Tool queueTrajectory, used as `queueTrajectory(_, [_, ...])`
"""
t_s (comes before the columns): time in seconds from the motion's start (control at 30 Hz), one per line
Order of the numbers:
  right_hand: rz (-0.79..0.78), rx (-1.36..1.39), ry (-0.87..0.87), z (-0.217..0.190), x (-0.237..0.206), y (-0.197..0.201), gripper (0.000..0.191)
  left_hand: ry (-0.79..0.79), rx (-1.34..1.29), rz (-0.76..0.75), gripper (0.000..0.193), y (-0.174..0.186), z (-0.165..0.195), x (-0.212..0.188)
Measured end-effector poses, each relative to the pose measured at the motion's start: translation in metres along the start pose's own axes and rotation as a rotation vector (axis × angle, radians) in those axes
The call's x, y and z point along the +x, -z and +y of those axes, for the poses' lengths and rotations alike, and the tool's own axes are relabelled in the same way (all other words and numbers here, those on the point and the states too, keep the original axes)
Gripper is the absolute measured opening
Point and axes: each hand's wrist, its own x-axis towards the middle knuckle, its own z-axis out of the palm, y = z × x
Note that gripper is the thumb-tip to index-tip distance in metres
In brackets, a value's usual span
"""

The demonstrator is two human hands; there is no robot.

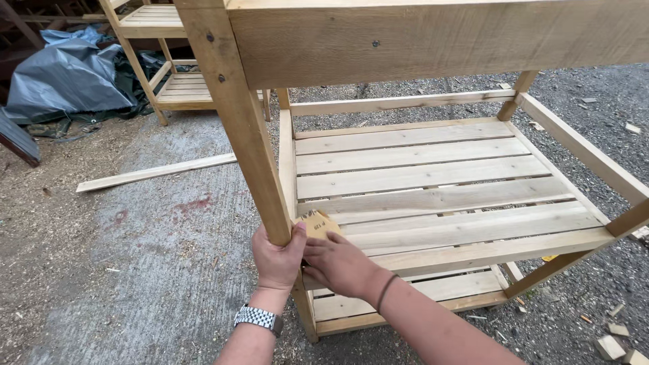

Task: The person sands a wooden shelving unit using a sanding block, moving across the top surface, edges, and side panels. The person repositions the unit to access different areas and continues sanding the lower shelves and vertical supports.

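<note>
Sanding the wooden leg (251, 145) | left hand (277, 260) was closed around the leg beside the slatted shelf (433, 196) | right hand (338, 263) pinched folded sandpaper (319, 223) against it | judgement: firm brace, even strokes along the grain worked best.

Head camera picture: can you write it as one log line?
left hand: grips wooden leg | right hand: presses sandpaper near leg | shelf slats: bare wood | ground: gravel, sawdust
</note>
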Motion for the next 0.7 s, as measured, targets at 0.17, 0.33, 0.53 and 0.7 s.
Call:
queueTrajectory(0.17, [0.066, -0.081, -0.077, 0.002, 0.011, 0.009, 0.038, -0.027, 0.029, -0.014, 0.018, 0.001, -0.003, 0.0])
queueTrajectory(0.33, [0.115, -0.026, -0.057, -0.007, 0.009, 0.008, 0.042, -0.078, 0.048, 0.003, 0.022, 0.002, -0.005, 0.001])
queueTrajectory(0.53, [-0.023, -0.14, -0.064, -0.004, 0.009, 0.015, 0.036, -0.07, 0.044, 0.023, 0.02, 0.003, -0.006, 0.002])
queueTrajectory(0.7, [0.167, -0.006, -0.073, 0.0, 0.02, 0.007, 0.04, -0.088, 0.032, 0.002, 0.02, 0.005, -0.004, 0.0])
